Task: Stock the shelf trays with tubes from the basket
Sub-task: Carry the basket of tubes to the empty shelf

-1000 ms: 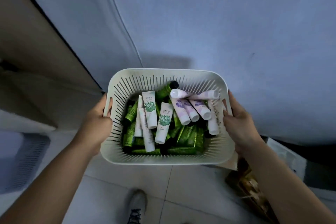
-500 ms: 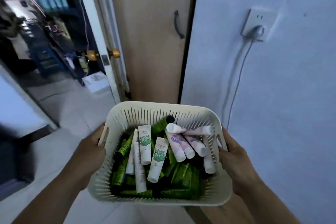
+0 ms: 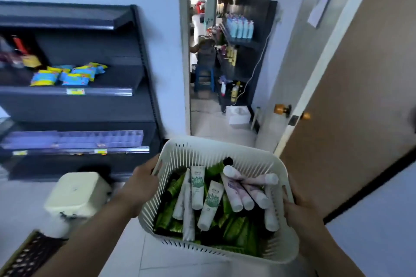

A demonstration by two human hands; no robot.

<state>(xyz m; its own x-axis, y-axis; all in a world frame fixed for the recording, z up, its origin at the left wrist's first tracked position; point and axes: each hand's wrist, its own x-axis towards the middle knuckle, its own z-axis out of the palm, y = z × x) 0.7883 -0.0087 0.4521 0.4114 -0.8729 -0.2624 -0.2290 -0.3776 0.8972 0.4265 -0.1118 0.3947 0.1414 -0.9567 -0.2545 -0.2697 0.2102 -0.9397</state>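
I carry a cream slotted basket (image 3: 202, 153) at waist height. My left hand (image 3: 141, 183) grips its left handle and my right hand (image 3: 299, 211) grips its right handle. Inside lie several tubes: white ones with green labels (image 3: 211, 204), pale pink-and-purple ones (image 3: 234, 195) and dark green ones (image 3: 234, 231) underneath. At the left stands a dark shelf unit (image 3: 144, 56); its lower shelf bears clear divided trays (image 3: 74, 138).
Colourful snack packets (image 3: 67, 74) lie on the middle shelf. A cream stool (image 3: 77, 193) stands on the floor below the shelf, left of the basket. Ahead is an open doorway (image 3: 225, 74) with a person inside; a brown door (image 3: 360, 96) stands open at right.
My view has swung left from the wall and door to the shelf unit and doorway. Both hands keep their hold on the basket handles.
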